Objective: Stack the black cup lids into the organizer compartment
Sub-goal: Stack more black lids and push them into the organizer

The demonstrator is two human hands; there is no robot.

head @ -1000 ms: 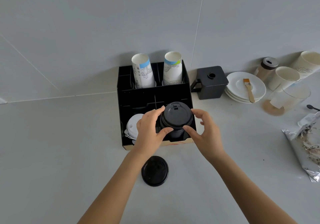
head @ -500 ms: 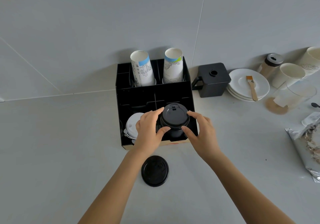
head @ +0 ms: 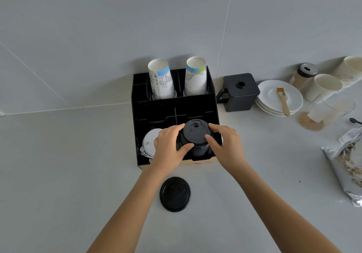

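Black lid stack [head: 196, 137] between both hands' fingers [head: 212, 127].

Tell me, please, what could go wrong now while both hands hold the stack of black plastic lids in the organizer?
1. The tall stack of black plastic cup lids rises above the black divided organizer; it may lean or topple once the left hand and right hand let go.
2. The round white plastic lids sit in the neighbouring compartment; the left hand could knock them.
3. One flat black lid lies on the counter, easily forgotten.

Black lid stack [head: 196, 137] sunk lower into organizer [head: 172, 107]; both hands closer round it.
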